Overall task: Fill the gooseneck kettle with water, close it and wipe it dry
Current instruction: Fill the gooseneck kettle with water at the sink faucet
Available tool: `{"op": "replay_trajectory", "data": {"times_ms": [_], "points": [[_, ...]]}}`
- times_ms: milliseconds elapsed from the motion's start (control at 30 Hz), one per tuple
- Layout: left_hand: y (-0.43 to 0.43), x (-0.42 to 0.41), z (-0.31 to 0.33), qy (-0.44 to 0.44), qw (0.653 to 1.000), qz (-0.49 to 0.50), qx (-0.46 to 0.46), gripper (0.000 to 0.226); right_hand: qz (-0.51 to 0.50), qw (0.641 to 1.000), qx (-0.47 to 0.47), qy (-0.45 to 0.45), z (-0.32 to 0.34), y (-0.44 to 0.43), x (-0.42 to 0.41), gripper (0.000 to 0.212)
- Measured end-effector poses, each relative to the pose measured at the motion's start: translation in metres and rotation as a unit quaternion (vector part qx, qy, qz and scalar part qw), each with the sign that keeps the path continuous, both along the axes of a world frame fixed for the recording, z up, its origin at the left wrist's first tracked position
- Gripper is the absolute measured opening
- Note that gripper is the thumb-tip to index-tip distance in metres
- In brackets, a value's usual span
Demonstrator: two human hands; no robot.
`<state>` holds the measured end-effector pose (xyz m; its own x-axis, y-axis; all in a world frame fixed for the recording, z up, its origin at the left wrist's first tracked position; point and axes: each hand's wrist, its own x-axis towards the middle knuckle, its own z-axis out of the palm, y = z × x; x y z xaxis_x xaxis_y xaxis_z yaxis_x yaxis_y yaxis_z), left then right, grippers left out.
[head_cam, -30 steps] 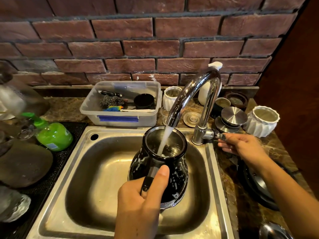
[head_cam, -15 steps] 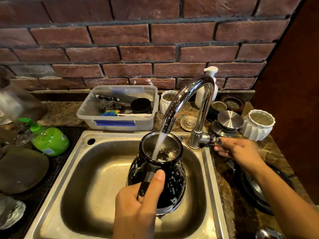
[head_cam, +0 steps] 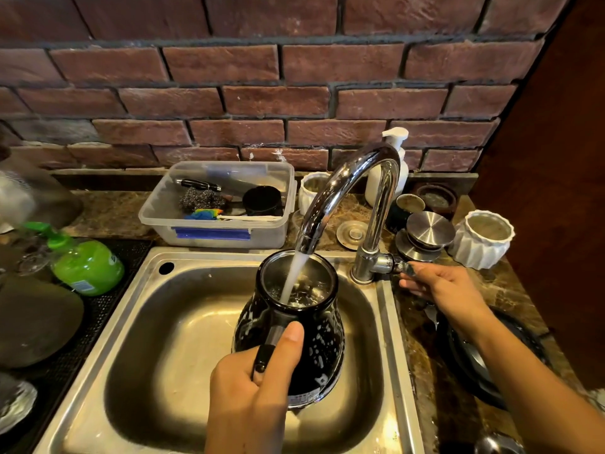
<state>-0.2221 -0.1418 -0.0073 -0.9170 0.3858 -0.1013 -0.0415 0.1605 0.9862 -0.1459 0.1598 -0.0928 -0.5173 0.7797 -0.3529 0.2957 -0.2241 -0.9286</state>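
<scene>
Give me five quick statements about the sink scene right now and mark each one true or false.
1. Water runs from the faucet into the open kettle. True.
2. The left hand holds the kettle by its handle. True.
3. The right hand rests on the green soap bottle. False: it is at the faucet's side lever.
4. The kettle's lid is on. False: its mouth is open.
5. A clear plastic tub sits behind the sink. True.
</scene>
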Motion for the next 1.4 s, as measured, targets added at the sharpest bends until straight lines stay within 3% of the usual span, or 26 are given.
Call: {"op": "replay_trajectory", "data": {"times_ms": [200,500,767,867,1033,1400], "points": [[-0.001,-0.001,-0.004,-0.034,0.999,-0.006,0.019,0.071,0.000,1.000,-0.003,0.005,0.006,-0.003,-0.001,0.028],[-0.001,0.002,0.002,0.009,1.000,0.012,0.011,0.061,-0.003,1.000,0.025,-0.017,0.006,-0.005,0.001,0.024],[-0.001,-0.002,-0.003,0.032,0.999,0.001,0.009,0.057,-0.064,0.987,0.118,-0.085,-0.001,-0.024,-0.010,0.032],[0.000,-0.007,-0.007,0.014,0.999,-0.031,0.005,0.049,-0.080,0.969,0.195,-0.132,0.002,-0.038,-0.017,0.037],[0.002,-0.004,0.000,0.035,0.999,-0.014,0.016,0.059,-0.052,0.935,0.284,-0.208,0.012,-0.055,-0.029,0.045],[0.002,-0.003,0.002,0.010,0.999,-0.036,0.009,0.068,-0.008,0.933,0.296,-0.205,0.020,-0.060,-0.019,0.040]]}}
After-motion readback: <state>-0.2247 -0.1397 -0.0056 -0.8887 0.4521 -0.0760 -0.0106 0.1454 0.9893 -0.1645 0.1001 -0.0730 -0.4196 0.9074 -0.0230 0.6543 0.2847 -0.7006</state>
